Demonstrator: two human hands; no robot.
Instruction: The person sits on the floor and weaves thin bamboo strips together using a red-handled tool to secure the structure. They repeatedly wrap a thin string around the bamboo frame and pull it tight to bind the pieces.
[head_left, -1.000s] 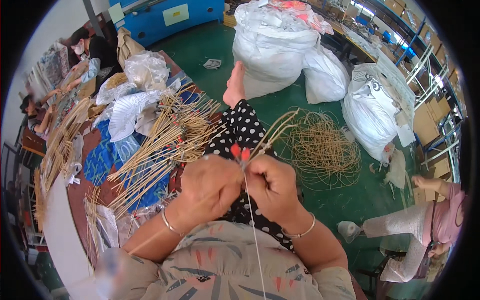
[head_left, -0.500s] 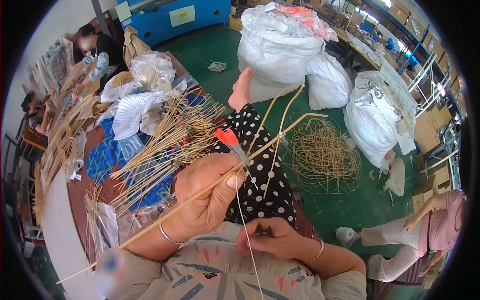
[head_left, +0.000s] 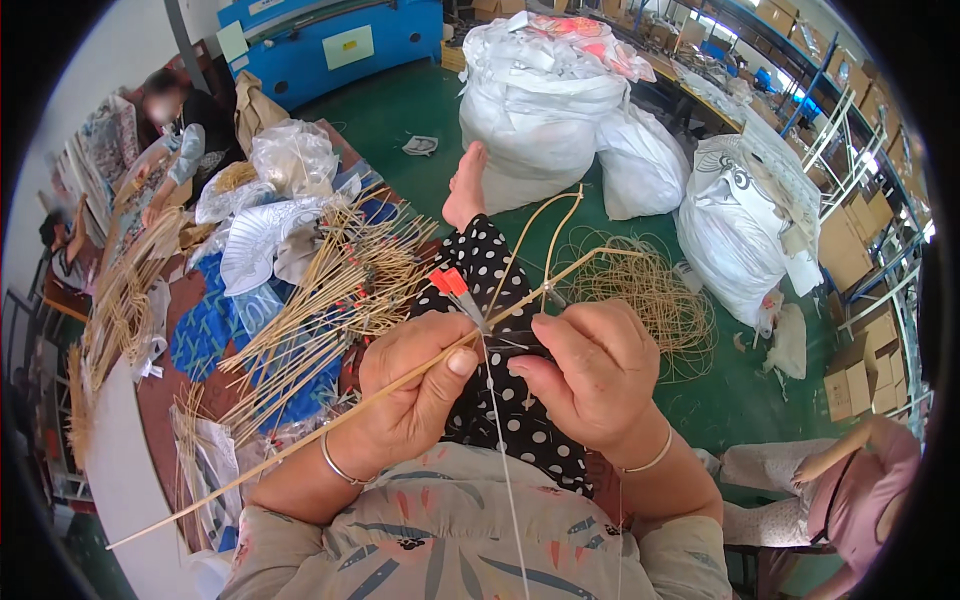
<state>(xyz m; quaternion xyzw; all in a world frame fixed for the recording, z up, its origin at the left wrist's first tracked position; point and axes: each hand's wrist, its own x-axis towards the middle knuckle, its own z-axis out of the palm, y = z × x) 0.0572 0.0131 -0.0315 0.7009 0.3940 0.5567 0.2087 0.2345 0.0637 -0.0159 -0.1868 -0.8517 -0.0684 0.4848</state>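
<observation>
My left hand point(head_left: 418, 380) is closed around a long thin bamboo stick point(head_left: 250, 468), which slants from lower left to upper right. A small grey piece with red ends point(head_left: 452, 283) stands up against the stick by my left fingertips. From there a white thread point(head_left: 507, 470) runs down over my lap. Bent thin bamboo strips point(head_left: 553, 235) join the stick farther up, in front of my knee. My right hand point(head_left: 603, 370) is closed close beside the joint, thumb and fingers bent around a small dark pointed tool point(head_left: 518, 345), mostly hidden.
A pile of bamboo sticks point(head_left: 320, 290) lies to the left on blue cloth. A coil of thin cane point(head_left: 650, 315) rests on the green floor at right, near stuffed white bags point(head_left: 545, 120). People sit at far left; another person point(head_left: 850, 490) is at lower right.
My right hand has risen from my lap to the joint beside my left fingertips, bringing the small dark tool there. My left hand still holds the stick.
</observation>
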